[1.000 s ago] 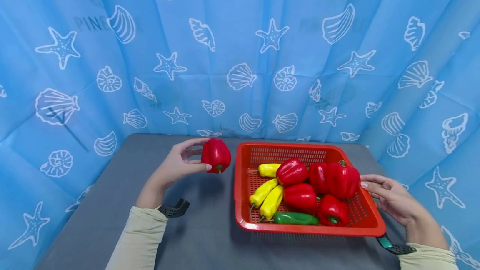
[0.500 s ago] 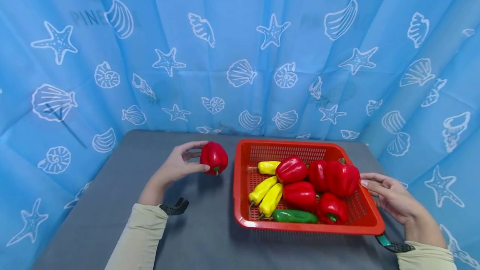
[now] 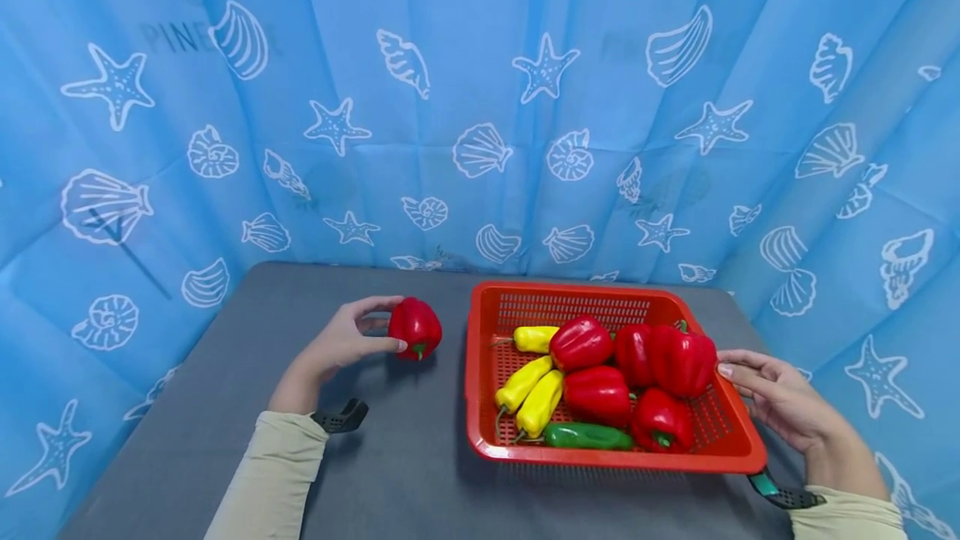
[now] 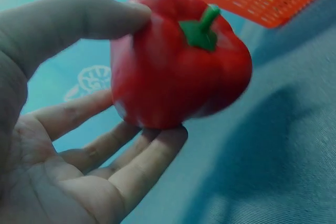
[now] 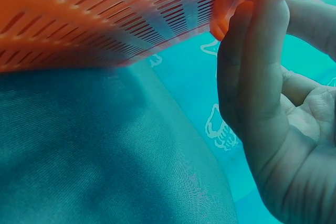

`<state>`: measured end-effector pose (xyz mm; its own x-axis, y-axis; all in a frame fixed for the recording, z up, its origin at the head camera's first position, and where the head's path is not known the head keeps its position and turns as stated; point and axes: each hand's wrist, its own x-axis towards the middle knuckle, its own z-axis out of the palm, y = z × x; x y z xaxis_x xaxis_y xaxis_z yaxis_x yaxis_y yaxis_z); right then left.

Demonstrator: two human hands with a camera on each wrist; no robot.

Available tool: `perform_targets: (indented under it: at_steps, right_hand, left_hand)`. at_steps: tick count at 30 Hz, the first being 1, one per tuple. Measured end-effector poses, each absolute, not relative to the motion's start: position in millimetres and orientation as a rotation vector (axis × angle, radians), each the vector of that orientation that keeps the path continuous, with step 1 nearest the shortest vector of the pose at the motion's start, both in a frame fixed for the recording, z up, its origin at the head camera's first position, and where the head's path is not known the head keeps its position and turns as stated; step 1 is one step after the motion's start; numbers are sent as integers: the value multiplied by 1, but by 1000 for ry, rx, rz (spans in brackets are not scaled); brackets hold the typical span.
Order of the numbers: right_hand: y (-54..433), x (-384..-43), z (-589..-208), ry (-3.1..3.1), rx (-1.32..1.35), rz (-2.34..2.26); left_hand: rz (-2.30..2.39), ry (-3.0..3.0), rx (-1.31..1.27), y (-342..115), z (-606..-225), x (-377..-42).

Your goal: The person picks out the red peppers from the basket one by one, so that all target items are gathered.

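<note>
In the head view, my left hand [image 3: 345, 344] holds a red bell pepper [image 3: 415, 328] left of the red basket. Up close in the left wrist view, the thumb presses one side of the bell pepper [image 4: 173, 72] and fingertips support the other; its green stem [image 4: 203, 29] shows. A shadow lies apart from it on the cloth, so it hangs above the table. My right hand [image 3: 783, 398] pinches the right rim of the basket [image 3: 600, 458]. From the right wrist, bent fingers [image 5: 262, 66] meet the rim above the slotted basket wall [image 5: 131, 14].
Inside the basket lie several red bell peppers [image 3: 597, 395], yellow peppers [image 3: 541, 403] and a green pepper [image 3: 588, 437]. Grey cloth covers the table [image 3: 390, 473]. A blue shell-patterned curtain [image 3: 480, 107] hangs behind and along both sides.
My left hand has moved slightly left and down with the bell pepper, away from the basket. The right hand keeps its grip on the rim, and the basket's contents look the same.
</note>
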<state>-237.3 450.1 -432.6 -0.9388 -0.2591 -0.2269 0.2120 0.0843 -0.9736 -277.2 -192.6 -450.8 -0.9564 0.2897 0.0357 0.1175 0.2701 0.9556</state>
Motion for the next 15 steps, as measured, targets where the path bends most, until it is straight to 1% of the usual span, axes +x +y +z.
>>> perform_targets:
  at_steps: [15]
  right_hand:
    - [450, -238, -433, 2027, -54, -1935]
  left_hand:
    - [1735, 2349, 321, -188, -462, -279]
